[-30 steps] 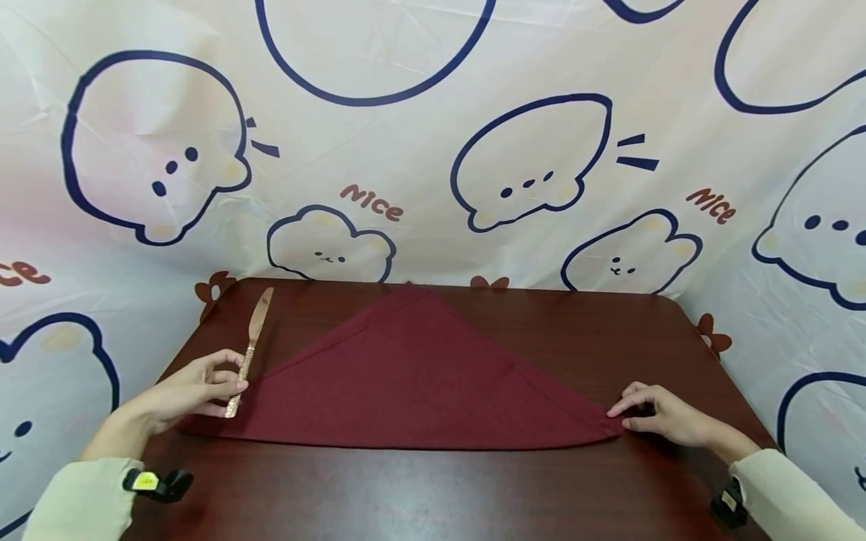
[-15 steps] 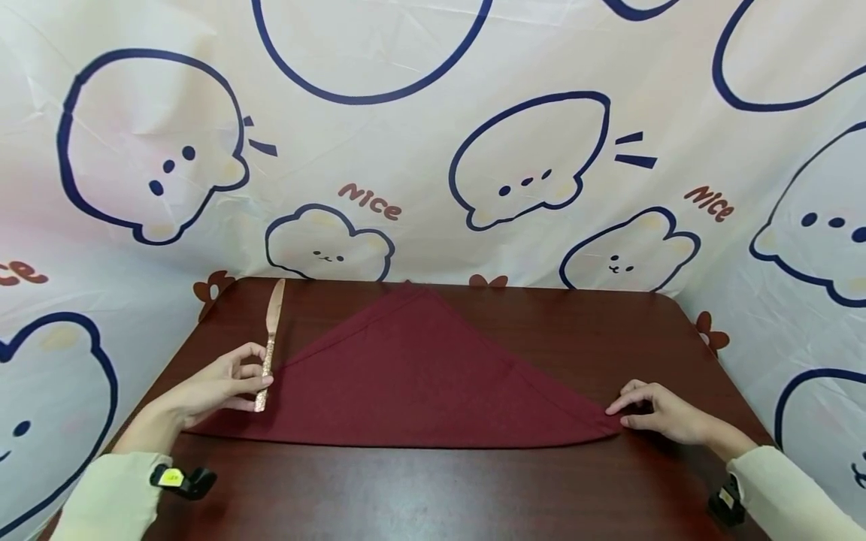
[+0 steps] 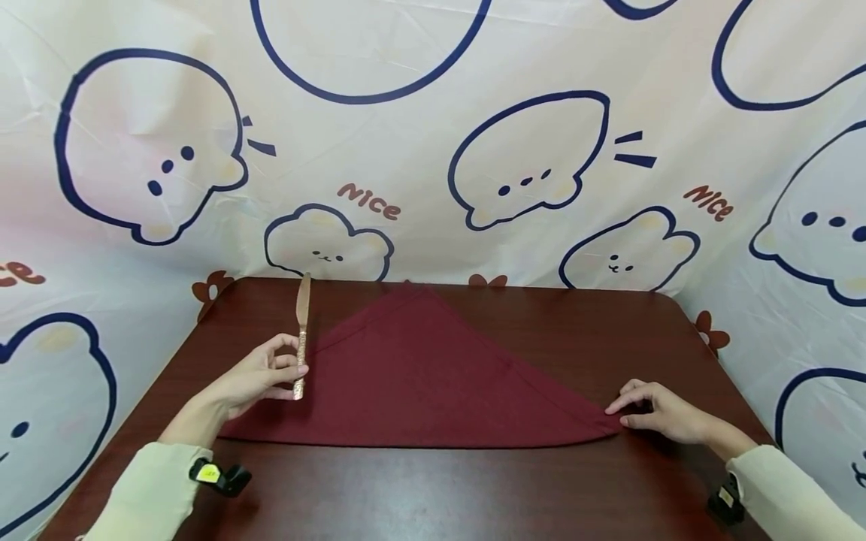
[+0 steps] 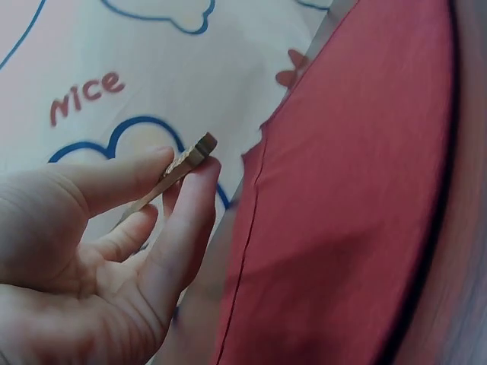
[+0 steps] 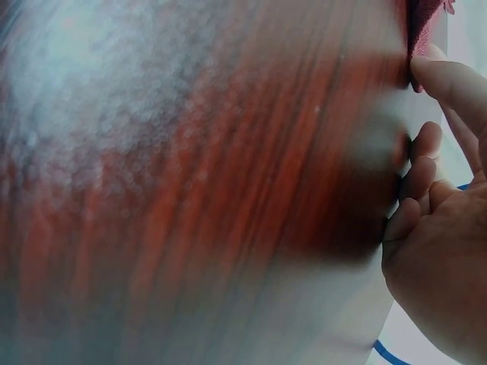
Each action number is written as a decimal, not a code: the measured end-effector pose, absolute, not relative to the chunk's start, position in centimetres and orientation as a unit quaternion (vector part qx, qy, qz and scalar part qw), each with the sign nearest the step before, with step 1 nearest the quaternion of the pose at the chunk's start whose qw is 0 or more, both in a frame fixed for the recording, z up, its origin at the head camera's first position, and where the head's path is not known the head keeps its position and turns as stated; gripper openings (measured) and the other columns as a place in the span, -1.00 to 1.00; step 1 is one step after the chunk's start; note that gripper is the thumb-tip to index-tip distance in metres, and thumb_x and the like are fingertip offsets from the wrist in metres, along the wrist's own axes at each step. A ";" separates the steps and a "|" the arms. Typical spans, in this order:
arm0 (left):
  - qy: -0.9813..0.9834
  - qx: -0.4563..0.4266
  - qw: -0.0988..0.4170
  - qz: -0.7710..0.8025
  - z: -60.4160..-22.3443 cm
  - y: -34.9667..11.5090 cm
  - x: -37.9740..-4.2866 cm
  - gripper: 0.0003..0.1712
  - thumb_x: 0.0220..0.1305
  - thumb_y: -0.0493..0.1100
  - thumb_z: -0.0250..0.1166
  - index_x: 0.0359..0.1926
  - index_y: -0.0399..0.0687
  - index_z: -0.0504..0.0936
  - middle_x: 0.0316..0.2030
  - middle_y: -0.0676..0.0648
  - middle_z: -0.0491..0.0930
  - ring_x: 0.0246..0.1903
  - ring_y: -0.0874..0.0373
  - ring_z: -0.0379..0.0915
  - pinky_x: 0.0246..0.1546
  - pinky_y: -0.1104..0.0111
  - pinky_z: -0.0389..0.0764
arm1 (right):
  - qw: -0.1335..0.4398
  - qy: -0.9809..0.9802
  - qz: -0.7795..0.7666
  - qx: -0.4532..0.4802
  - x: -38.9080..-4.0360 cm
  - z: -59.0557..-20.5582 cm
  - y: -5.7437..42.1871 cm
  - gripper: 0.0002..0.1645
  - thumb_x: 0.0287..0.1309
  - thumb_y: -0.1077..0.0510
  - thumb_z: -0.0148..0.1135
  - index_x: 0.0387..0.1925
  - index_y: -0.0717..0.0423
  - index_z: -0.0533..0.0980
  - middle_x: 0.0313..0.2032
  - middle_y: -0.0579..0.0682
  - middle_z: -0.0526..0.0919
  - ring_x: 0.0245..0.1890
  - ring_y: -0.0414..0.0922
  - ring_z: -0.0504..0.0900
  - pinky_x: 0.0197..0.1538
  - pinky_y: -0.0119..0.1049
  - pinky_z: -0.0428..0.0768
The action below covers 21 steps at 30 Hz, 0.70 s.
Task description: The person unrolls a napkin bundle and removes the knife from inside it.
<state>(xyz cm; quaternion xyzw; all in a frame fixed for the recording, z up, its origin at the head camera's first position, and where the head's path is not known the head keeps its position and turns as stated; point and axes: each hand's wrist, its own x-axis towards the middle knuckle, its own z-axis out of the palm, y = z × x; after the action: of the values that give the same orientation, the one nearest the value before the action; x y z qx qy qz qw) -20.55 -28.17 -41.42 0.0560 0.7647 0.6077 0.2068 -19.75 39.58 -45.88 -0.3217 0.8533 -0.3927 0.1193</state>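
Observation:
A gold table knife [image 3: 302, 323] with a textured handle is pinched between the thumb and fingers of my left hand [image 3: 260, 376], its blade pointing away from me. It is held over the left part of a dark red cloth napkin [image 3: 419, 376] folded into a triangle, long fold toward me. In the left wrist view the handle end of the knife [image 4: 199, 148] sticks out past the thumb, beside the napkin [image 4: 342, 182]. My right hand [image 3: 666, 412] pinches the napkin's right corner; in the right wrist view only a bit of napkin [image 5: 423, 30] shows at the thumb.
The napkin lies on a dark brown wooden table [image 3: 433, 496], its far tip close to the table's back edge. A pale sheet [image 3: 419, 150] printed with cartoon outlines hangs behind and at both sides. Each wrist wears a small black camera [image 3: 219, 477].
My left hand has moved right and slightly away from me with the knife, which has turned from a slant to nearly straight ahead. My right hand stays at the napkin corner.

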 end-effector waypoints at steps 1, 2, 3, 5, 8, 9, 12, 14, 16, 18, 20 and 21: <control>0.764 0.053 0.207 0.609 -41.4 -27.8 -20.6 -0.51 0.46 -0.20 0.23 0.18 -0.16 0.14 -0.26 0.00 0.58 -0.33 0.24 0.57 -0.23 0.31 0.74 | 0.118 0.853 -0.392 -0.323 -19.8 -45.9 39.6 -0.76 0.26 0.31 0.31 -0.07 0.10 0.72 -0.18 -0.09 0.55 -0.15 -0.29 0.48 -0.15 -0.42 0.45; 0.762 0.051 0.208 0.611 -41.5 -27.4 -20.7 -0.51 0.45 -0.20 0.23 0.18 -0.16 0.14 -0.25 0.00 0.58 -0.33 0.24 0.57 -0.24 0.31 0.74 | 0.117 0.854 -0.391 -0.323 -19.8 -45.9 39.5 -0.76 0.26 0.31 0.31 -0.07 0.10 0.72 -0.18 -0.09 0.56 -0.15 -0.29 0.48 -0.15 -0.42 0.45; 0.760 0.049 0.210 0.613 -41.5 -27.0 -20.8 -0.51 0.45 -0.20 0.23 0.19 -0.16 0.14 -0.25 0.00 0.59 -0.33 0.23 0.57 -0.24 0.32 0.74 | 0.117 0.854 -0.391 -0.323 -19.8 -45.9 39.5 -0.76 0.26 0.31 0.31 -0.07 0.10 0.72 -0.18 -0.09 0.56 -0.14 -0.30 0.48 -0.14 -0.43 0.44; 0.756 0.051 0.214 0.616 -41.6 -26.2 -21.0 -0.48 0.44 -0.20 0.25 0.19 -0.18 0.13 -0.26 0.00 0.58 -0.33 0.23 0.57 -0.24 0.31 0.74 | 0.116 0.855 -0.389 -0.323 -19.8 -46.0 39.5 -0.76 0.26 0.30 0.31 -0.07 0.09 0.72 -0.18 -0.09 0.55 -0.14 -0.32 0.47 -0.13 -0.43 0.44; 0.747 0.060 0.219 0.625 -41.6 -25.0 -21.3 -0.48 0.42 -0.20 0.27 0.17 -0.19 0.15 -0.28 0.01 0.58 -0.34 0.22 0.57 -0.24 0.29 0.75 | 0.116 0.857 -0.387 -0.320 -19.7 -45.9 39.5 -0.76 0.25 0.30 0.32 -0.07 0.09 0.72 -0.18 -0.10 0.55 -0.14 -0.33 0.47 -0.13 -0.44 0.44; 0.745 0.063 0.220 0.627 -41.6 -24.6 -21.4 -0.49 0.41 -0.19 0.28 0.16 -0.17 0.16 -0.29 0.02 0.59 -0.34 0.21 0.57 -0.24 0.29 0.75 | 0.117 0.858 -0.387 -0.318 -19.7 -45.8 39.5 -0.77 0.25 0.30 0.32 -0.07 0.09 0.72 -0.18 -0.10 0.55 -0.14 -0.33 0.47 -0.14 -0.44 0.44; 0.738 0.072 0.223 0.633 -41.7 -23.6 -21.7 -0.55 0.41 -0.21 0.28 0.11 -0.12 0.20 -0.31 0.02 0.60 -0.34 0.20 0.57 -0.25 0.26 0.76 | 0.115 0.859 -0.388 -0.314 -19.7 -45.7 39.5 -0.77 0.25 0.30 0.32 -0.08 0.09 0.72 -0.19 -0.08 0.55 -0.14 -0.31 0.47 -0.14 -0.43 0.44; 0.735 0.072 0.226 0.635 -41.8 -23.0 -21.9 -0.56 0.41 -0.22 0.28 0.10 -0.10 0.21 -0.32 0.01 0.60 -0.34 0.19 0.56 -0.25 0.25 0.76 | 0.113 0.860 -0.387 -0.314 -19.8 -45.6 39.5 -0.77 0.25 0.30 0.32 -0.08 0.08 0.72 -0.19 -0.07 0.55 -0.15 -0.30 0.47 -0.15 -0.43 0.44; 0.733 0.073 0.230 0.636 -41.9 -22.3 -22.0 -0.56 0.41 -0.23 0.28 0.11 -0.12 0.21 -0.32 0.01 0.59 -0.33 0.18 0.56 -0.24 0.23 0.77 | 0.113 0.860 -0.387 -0.313 -19.8 -45.6 39.4 -0.77 0.25 0.30 0.32 -0.08 0.08 0.72 -0.19 -0.07 0.54 -0.14 -0.30 0.46 -0.15 -0.43 0.44; 0.731 0.070 0.236 0.636 -42.0 -21.6 -22.1 -0.53 0.40 -0.22 0.29 0.13 -0.16 0.20 -0.33 0.01 0.58 -0.32 0.17 0.55 -0.22 0.21 0.77 | 0.117 0.859 -0.389 -0.312 -19.8 -45.6 39.5 -0.77 0.25 0.30 0.32 -0.08 0.09 0.72 -0.18 -0.09 0.54 -0.14 -0.30 0.46 -0.15 -0.43 0.44; 0.730 0.072 0.241 0.635 -42.2 -21.0 -22.2 -0.52 0.41 -0.24 0.27 0.15 -0.18 0.19 -0.34 0.02 0.57 -0.32 0.17 0.55 -0.21 0.19 0.77 | 0.118 0.859 -0.389 -0.311 -19.7 -45.6 39.5 -0.77 0.25 0.30 0.32 -0.07 0.09 0.72 -0.18 -0.11 0.54 -0.14 -0.32 0.46 -0.14 -0.44 0.44; 0.729 0.074 0.244 0.636 -42.3 -20.7 -22.3 -0.52 0.41 -0.24 0.27 0.15 -0.19 0.19 -0.34 0.02 0.56 -0.32 0.17 0.54 -0.21 0.19 0.77 | 0.118 0.859 -0.390 -0.312 -19.7 -45.6 39.5 -0.77 0.25 0.30 0.32 -0.08 0.09 0.72 -0.18 -0.11 0.54 -0.14 -0.32 0.46 -0.14 -0.44 0.44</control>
<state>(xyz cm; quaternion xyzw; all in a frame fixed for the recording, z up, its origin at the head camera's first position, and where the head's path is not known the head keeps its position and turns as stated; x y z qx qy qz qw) -22.32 -20.68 -42.33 0.0743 0.7285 0.6358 0.2440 -19.72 39.51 -45.56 -0.3119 0.8585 -0.3896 0.1180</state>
